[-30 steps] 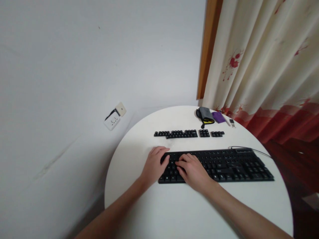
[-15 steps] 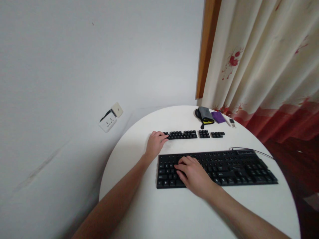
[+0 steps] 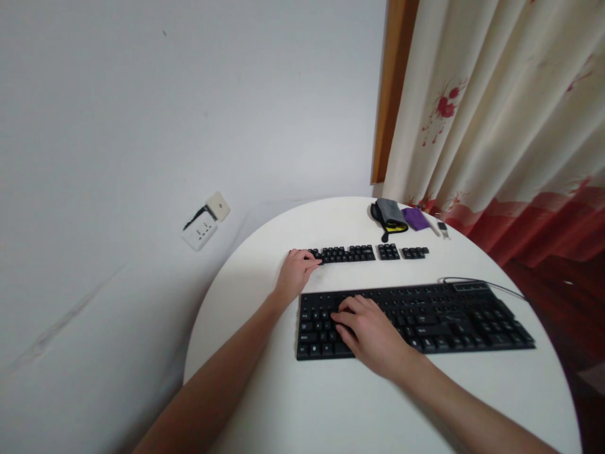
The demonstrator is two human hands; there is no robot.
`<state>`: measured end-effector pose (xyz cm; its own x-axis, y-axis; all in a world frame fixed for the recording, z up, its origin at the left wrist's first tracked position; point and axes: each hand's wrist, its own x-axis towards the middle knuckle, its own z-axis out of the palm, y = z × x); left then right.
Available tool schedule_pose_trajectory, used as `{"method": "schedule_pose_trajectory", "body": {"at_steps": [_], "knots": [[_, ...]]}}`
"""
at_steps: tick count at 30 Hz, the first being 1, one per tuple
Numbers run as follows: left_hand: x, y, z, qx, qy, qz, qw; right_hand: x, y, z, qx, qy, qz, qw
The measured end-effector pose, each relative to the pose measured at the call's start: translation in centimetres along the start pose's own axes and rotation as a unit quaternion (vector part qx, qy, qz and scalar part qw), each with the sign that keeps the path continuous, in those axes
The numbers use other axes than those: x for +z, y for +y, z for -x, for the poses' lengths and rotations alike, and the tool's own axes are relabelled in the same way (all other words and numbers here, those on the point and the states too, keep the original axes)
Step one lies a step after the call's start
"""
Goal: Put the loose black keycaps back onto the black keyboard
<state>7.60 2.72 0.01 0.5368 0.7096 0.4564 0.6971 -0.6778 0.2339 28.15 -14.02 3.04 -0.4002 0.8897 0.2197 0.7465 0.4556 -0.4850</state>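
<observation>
My left hand (image 3: 293, 272) reaches to the left end of a row of loose black keycaps (image 3: 352, 253). Its thumb and fingers come together around a keycap there, and the palm covers part of the row. On the left half of a black keyboard (image 3: 454, 318) rests my right hand (image 3: 365, 325), fingers curled and thumb close to the forefinger, low over the letter keys. Anything between those fingertips is too small to make out. Smaller groups of keycaps, one block (image 3: 388, 252) and one short row (image 3: 414, 253), lie to the right of the long row.
Everything lies on a round white table (image 3: 265, 403). At its back right are a grey and black pouch (image 3: 390, 214), a purple cloth (image 3: 416, 219) and a small black-and-silver item (image 3: 443, 229). The keyboard cable (image 3: 491, 284) runs right. A wall socket (image 3: 200, 231) is at left, a curtain (image 3: 501, 126) at right.
The view has shifted slightly. Both hands stay almost where they were, the left at the keycap row and the right on the keyboard.
</observation>
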Motion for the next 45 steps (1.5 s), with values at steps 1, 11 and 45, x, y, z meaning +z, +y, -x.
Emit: {"method": "schedule_pose_trajectory", "body": {"at_steps": [1,11,45], "knots": [[0.0,0.0,0.0,0.001,0.0,0.003,1.0,0.0,0.0,0.0,-0.001,0.0,0.001,1.0],[0.2,-0.1,-0.1,-0.007,0.005,0.002,1.0,0.0,0.0,0.1,-0.005,0.002,0.006,1.0],[-3.5,9.3,2.2,-0.053,-0.097,0.344,0.933,-1.8,2.1,-0.7,-0.018,0.147,-0.188,0.971]]}}
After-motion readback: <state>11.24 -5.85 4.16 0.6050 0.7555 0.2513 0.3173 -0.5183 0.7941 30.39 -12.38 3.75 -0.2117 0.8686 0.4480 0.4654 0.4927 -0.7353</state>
